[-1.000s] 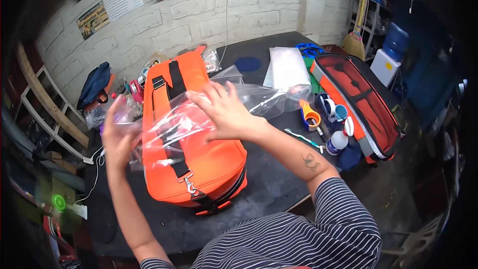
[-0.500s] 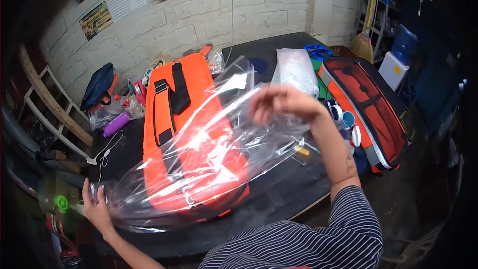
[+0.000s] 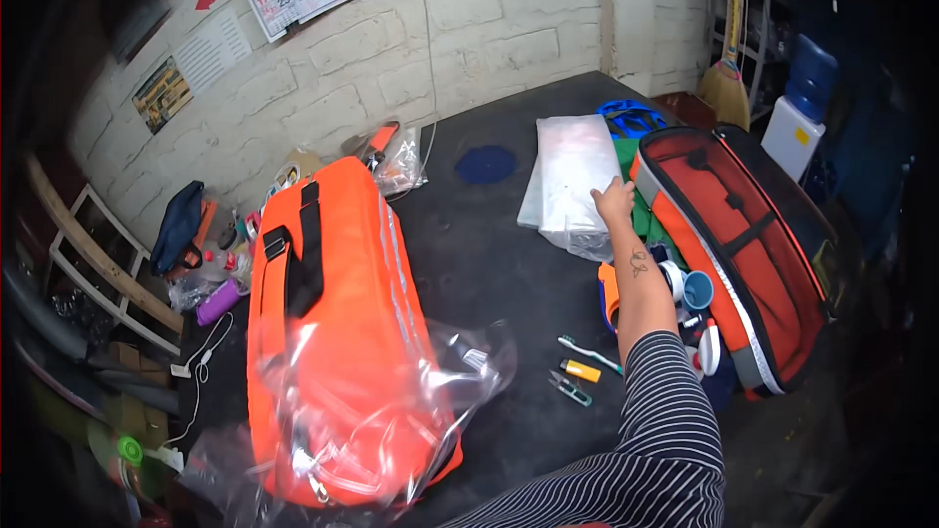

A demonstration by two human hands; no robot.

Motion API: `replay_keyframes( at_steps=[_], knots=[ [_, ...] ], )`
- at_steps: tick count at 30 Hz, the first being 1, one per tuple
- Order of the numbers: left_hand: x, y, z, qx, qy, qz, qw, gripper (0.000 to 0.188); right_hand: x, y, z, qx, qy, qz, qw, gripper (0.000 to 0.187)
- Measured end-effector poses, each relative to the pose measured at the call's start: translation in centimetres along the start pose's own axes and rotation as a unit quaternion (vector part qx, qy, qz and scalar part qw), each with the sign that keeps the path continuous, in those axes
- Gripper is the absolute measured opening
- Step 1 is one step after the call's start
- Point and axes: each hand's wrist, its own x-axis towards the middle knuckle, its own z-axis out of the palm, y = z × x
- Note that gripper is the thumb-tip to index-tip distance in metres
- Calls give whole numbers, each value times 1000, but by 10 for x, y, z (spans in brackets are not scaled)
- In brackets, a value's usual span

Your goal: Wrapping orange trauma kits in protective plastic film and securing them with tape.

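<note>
My right hand [image 3: 614,203] reaches across to the right edge of a stack of folded clear plastic bags [image 3: 574,171], its short fingers looking slightly apart against the plastic. My left hand is out of view. On the left of the table lies a long orange bag [image 3: 337,284] with black straps and grey side stripes. A loose clear plastic bag [image 3: 469,372] drapes over its near end, crumpled and spreading past both sides.
A red-and-black open case [image 3: 729,225] stands at the right, beside cups and bottles [image 3: 696,290]. A toothbrush [image 3: 590,354], a yellow lighter [image 3: 581,371] and thread snips [image 3: 569,388] lie on the black table [image 3: 499,279]. A purple bottle [image 3: 217,303] sits far left.
My right hand has left the clear plastic over the orange bag and moved right to the plastic stack. My left hand has gone out of view. The draped plastic has slumped toward the near end.
</note>
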Motion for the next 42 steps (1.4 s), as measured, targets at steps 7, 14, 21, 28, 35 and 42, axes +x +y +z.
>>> replay_keyframes(
  at_steps=[7, 14, 21, 28, 35, 42],
  knots=[
    [-63, -115, 91, -41, 62, 10, 997, 62, 37, -13, 40, -28, -72, 79, 994, 112],
    [-87, -87, 102, -22, 72, 6, 997, 60, 72, -17, 63, -138, -38, 194, 970, 87],
    [-97, -62, 135, -36, 74, 18, 996, 57, 118, -19, 100, 33, -101, 76, 991, 38],
    [-98, -69, 142, -28, 83, 33, 996, 55, 111, -127, 2, 385, -93, -152, 906, 36],
    [-74, -68, 144, -23, 103, 63, 992, 53, 64, -235, -58, 617, -182, -262, 720, 29],
    [-49, -48, 157, -33, 124, 97, 987, 51, 106, -235, 60, 370, -101, -208, 900, 64]
  ],
)
